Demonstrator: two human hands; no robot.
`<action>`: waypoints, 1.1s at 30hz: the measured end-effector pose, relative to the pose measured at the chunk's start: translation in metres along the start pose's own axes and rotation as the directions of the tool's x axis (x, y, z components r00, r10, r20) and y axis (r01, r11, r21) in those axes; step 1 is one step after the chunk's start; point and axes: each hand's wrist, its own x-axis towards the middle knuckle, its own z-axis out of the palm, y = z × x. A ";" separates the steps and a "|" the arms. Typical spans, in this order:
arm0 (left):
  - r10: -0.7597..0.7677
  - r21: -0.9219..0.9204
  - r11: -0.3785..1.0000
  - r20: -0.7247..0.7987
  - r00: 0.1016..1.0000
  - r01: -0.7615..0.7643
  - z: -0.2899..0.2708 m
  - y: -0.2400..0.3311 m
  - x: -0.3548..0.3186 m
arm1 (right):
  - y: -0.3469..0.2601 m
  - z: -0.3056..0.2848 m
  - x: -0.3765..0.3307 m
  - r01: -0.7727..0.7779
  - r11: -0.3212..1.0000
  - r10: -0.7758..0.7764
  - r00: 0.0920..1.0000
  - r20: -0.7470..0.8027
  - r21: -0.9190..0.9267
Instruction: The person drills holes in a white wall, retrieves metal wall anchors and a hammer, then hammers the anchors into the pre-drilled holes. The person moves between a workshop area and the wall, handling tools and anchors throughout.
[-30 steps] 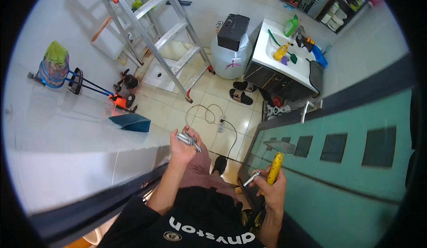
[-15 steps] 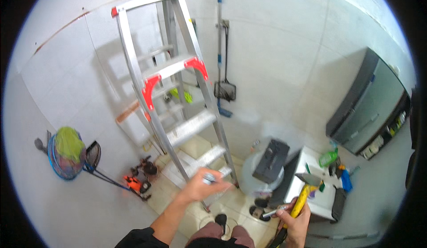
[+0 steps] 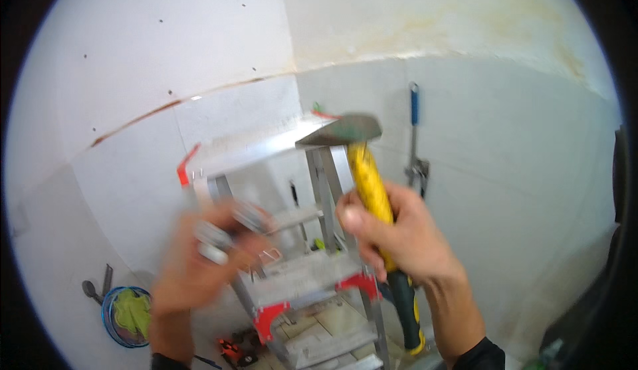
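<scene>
My right hand (image 3: 415,237) is wrapped round the yellow and black handle of a hammer (image 3: 370,187). The hammer stands nearly upright, its metal head at the top, in front of a stepladder's (image 3: 262,151) silver top. On the left, my left hand (image 3: 189,260) is blurred by motion. Its fingers are closed on silvery metal cylinders (image 3: 214,240), like bolts or sleeves; the blur hides their exact kind. The stepladder, with red corner pieces, stands just beyond both hands.
Small dark holes dot the upper left wall (image 3: 169,92), above a brown-edged seam. A blue-handled pole (image 3: 415,104) hangs on the right wall. Low at left hangs a blue-rimmed net (image 3: 109,310) with green cloth. An orange and black tool (image 3: 234,353) lies on the floor.
The view has risen toward the ladder's top and the wall. Both hands have come up; the hammer is now upright. The metal piece beside the hammer in my right hand no longer shows there.
</scene>
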 end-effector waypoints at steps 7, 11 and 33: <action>0.034 0.569 0.819 -0.181 0.983 0.076 -0.123 -0.083 0.190 | -0.041 -0.082 0.183 0.139 0.815 -0.317 0.920 -0.232 -0.563; -0.161 0.504 0.824 -0.226 0.961 0.257 -0.126 -0.109 0.198 | -0.030 -0.078 0.200 -0.052 0.932 -0.046 0.964 -0.261 -0.358; -0.240 0.515 0.814 -0.125 0.963 0.270 -0.116 -0.113 0.193 | -0.002 -0.066 0.195 -0.044 0.994 0.065 0.976 -0.210 0.104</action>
